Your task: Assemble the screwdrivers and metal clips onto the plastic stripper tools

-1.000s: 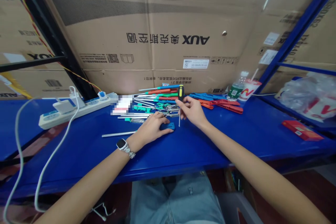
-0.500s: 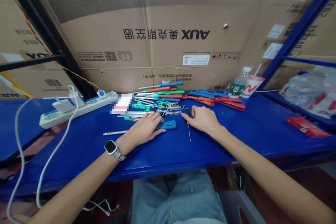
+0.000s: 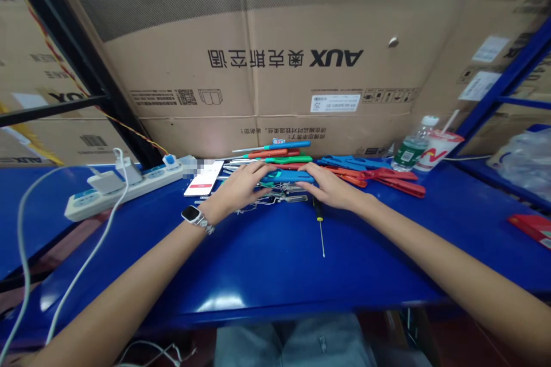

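Observation:
A blue-handled tool (image 3: 288, 176) lies across the pile of tools at the back of the table. My left hand (image 3: 245, 184) is closed round its left end, and my right hand (image 3: 329, 185) grips its right end. Under and behind it are several screwdrivers with red and green handles (image 3: 297, 159). Small clear-handled tools (image 3: 295, 198) lie just in front of it. A black and yellow screwdriver (image 3: 319, 219) points toward me below my right hand, its handle top partly hidden.
Red clips (image 3: 398, 182), a bottle (image 3: 408, 149) and a paper cup (image 3: 439, 150) stand or lie to the right on the blue table (image 3: 267, 264). At left are a phone (image 3: 204, 178) and a power strip (image 3: 142, 183) with white cables. Cardboard rises behind.
Both hands have moved toward the back of the pile, the blue-handled tool with them. My right hand has left the small screwdriver and taken hold of the tool's right end. The view has shifted.

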A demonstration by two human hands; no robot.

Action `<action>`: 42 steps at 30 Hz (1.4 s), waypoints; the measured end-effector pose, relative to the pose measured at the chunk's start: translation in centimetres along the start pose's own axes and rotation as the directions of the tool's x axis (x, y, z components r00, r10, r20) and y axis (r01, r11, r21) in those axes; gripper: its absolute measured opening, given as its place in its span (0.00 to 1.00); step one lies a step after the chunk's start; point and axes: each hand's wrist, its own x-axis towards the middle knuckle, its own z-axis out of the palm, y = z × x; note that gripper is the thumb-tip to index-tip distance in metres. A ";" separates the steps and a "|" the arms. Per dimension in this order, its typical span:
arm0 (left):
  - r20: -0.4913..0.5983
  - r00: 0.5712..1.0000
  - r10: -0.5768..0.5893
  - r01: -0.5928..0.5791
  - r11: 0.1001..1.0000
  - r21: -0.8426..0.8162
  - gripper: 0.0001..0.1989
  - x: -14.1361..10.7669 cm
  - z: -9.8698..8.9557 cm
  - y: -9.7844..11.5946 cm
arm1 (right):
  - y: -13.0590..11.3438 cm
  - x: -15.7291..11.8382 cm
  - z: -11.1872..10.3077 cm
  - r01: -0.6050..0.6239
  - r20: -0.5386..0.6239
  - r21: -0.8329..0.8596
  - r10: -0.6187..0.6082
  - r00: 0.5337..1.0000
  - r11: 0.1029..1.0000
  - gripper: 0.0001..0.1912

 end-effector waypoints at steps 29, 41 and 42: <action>-0.022 0.990 -0.143 0.144 0.970 0.195 0.23 3.2 3.1 -6.3 | 6.3 4.2 1.6 -0.087 -0.169 -0.465 0.008 0.986 0.881 0.26; -0.148 0.986 -0.082 0.101 0.987 0.127 0.12 1.9 2.3 -3.8 | 4.3 3.1 2.3 -0.084 -0.281 -0.263 0.007 0.960 0.961 0.18; -0.147 0.988 -0.056 0.075 0.990 0.123 0.11 2.0 2.1 -3.4 | 4.0 2.7 2.3 -0.089 -0.290 -0.223 0.021 0.957 0.971 0.18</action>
